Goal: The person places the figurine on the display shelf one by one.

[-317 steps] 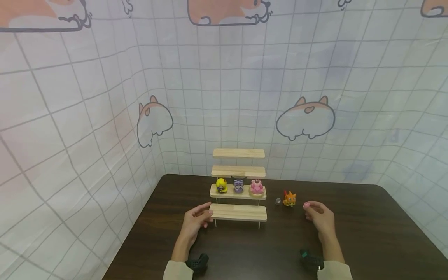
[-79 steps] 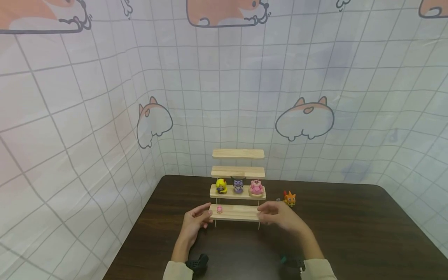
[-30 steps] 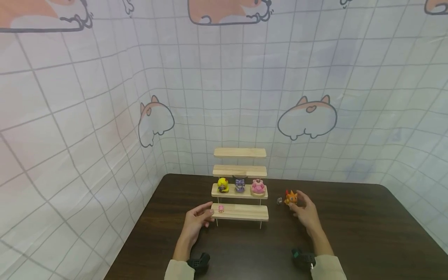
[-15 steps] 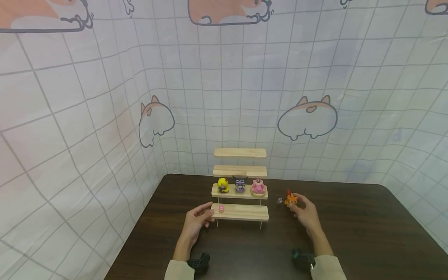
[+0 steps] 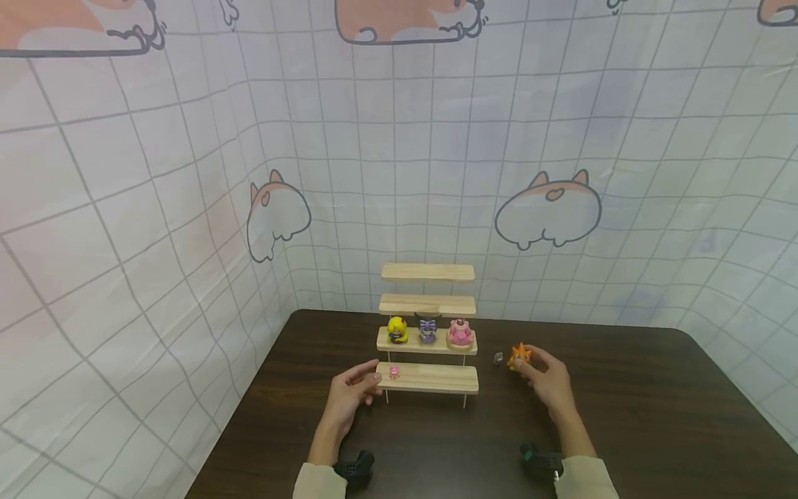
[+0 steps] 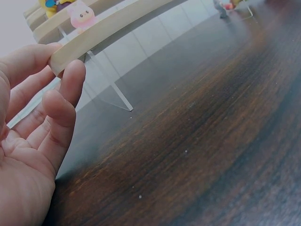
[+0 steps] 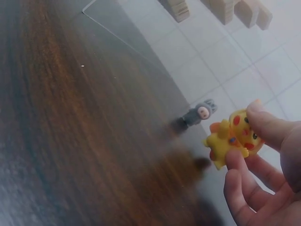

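A small yellow toy figurine [image 7: 223, 141] with red cheeks and an orange top is pinched between the thumb and fingers of my right hand [image 5: 552, 382]. It tilts over the table in the right wrist view. Beside it stands a tiny grey figurine [image 7: 194, 116] with upright ears. My left hand [image 5: 346, 398] grips the left end of the lowest board of a wooden tiered display shelf [image 5: 436, 382], fingertips on its edge. Near that end sits a little pink figurine [image 6: 83, 18].
On the tier above stand a yellow-haired figurine [image 5: 397, 331], a purple figurine [image 5: 427, 331] and a pink one [image 5: 460, 334]. Clear legs [image 6: 113, 87] hold up the boards. The dark wooden table [image 5: 436, 443] meets a grid-patterned curtain [image 5: 424, 173] behind.
The right hand earlier brought the little pink figurine to the lowest board, then went back right to the yellow-orange figurine, which it has since gripped and tilted. The left hand keeps its place.
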A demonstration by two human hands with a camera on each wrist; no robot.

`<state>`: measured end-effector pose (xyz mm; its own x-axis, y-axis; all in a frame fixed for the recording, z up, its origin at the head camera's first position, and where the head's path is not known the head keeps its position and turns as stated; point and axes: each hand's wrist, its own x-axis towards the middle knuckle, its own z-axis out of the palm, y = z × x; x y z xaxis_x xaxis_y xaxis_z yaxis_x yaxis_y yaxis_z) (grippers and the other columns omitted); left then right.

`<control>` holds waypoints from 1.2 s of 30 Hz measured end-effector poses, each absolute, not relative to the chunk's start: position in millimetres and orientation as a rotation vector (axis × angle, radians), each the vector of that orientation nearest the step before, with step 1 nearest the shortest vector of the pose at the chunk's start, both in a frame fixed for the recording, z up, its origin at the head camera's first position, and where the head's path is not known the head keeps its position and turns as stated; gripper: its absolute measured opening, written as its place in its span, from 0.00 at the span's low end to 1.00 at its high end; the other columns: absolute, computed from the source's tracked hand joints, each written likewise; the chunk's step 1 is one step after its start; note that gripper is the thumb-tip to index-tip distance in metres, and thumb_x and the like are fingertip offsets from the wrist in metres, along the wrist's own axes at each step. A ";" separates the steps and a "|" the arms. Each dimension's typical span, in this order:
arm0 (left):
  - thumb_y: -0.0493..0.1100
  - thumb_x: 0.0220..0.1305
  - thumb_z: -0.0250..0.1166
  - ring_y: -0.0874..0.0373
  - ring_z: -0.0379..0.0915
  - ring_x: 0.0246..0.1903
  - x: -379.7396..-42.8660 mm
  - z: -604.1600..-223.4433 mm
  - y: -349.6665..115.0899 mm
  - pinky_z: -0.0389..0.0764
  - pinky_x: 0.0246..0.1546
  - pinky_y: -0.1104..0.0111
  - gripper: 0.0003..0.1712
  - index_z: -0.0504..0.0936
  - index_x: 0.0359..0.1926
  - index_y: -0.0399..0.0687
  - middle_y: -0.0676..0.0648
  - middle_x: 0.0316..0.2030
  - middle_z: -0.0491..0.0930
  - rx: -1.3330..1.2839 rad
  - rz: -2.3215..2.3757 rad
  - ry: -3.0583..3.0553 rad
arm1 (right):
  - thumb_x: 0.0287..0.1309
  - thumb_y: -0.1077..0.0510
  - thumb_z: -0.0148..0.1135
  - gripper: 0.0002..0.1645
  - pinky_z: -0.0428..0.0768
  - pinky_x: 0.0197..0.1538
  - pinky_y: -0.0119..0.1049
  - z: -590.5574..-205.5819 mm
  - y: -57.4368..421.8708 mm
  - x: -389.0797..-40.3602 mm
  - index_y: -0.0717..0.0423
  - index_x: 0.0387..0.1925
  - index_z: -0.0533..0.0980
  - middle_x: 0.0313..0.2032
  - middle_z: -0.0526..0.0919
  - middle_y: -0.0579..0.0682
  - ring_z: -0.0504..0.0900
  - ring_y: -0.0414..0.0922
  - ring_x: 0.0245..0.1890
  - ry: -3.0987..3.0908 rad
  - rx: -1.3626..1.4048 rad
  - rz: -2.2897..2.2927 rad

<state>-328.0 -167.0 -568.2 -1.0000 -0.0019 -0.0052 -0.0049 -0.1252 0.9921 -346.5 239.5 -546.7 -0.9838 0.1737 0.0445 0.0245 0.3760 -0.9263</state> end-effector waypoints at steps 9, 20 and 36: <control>0.39 0.65 0.72 0.59 0.83 0.28 -328.7 -568.1 -166.5 0.75 0.23 0.73 0.24 0.82 0.61 0.40 0.50 0.33 0.87 -0.022 2.358 2.074 | 0.67 0.45 0.68 0.36 0.82 0.42 0.33 -538.4 242.3 -343.1 0.55 0.70 0.71 0.66 0.74 0.66 0.83 0.46 0.41 -2.491 -0.185 1.662; 0.39 0.65 0.71 0.59 0.83 0.28 -327.1 -565.6 -166.2 0.75 0.23 0.73 0.25 0.81 0.62 0.38 0.50 0.33 0.87 -0.019 2.356 2.073 | 0.66 0.46 0.68 0.35 0.83 0.43 0.33 -528.5 243.8 -340.2 0.56 0.69 0.71 0.65 0.73 0.67 0.83 0.43 0.40 -2.483 -0.145 1.679; 0.38 0.65 0.71 0.60 0.83 0.28 -325.0 -563.2 -165.5 0.76 0.23 0.73 0.25 0.81 0.62 0.39 0.50 0.34 0.87 -0.025 2.353 2.080 | 0.63 0.42 0.71 0.38 0.82 0.42 0.31 -516.1 245.0 -336.2 0.55 0.68 0.73 0.61 0.78 0.66 0.82 0.34 0.39 -2.434 -0.042 1.707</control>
<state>-325.0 -165.5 -563.2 -0.9999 -0.0102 -0.0125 -0.0112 -0.1230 0.9923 -336.2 245.0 -516.1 -0.9854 0.1195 0.1211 -0.0732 0.3449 -0.9358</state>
